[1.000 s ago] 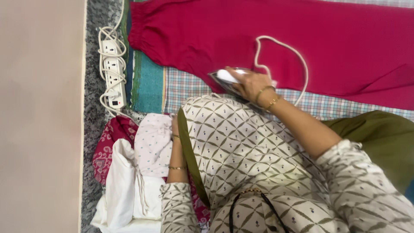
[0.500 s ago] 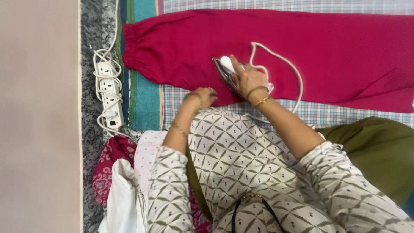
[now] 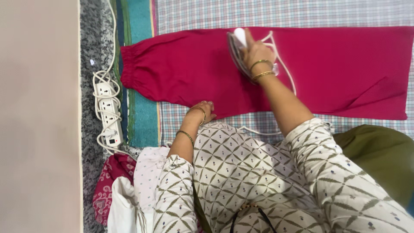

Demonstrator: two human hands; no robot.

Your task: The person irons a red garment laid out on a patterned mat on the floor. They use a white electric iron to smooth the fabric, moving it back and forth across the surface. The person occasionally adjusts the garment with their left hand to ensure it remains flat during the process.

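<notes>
Checked sheet (image 3: pixel 302 13) spread as ironing surface, striped cloth (image 3: pixel 140 64) at its left edge. Red garment (image 3: pixel 345 69) laid flat across sheet, gathered waist toward power strip (image 3: pixel 108 114) on speckled floor (image 3: pixel 88 43). Folded clothes pile (image 3: pixel 125 190) seen beside left elbow. Right arm stretched forward, right hand (image 3: pixel 258 54) closed round handle of white iron (image 3: pixel 238 41), iron set on garment's upper middle. Left arm bent, left hand (image 3: pixel 206 110) pressed flat, fingers together, on garment's near edge.
</notes>
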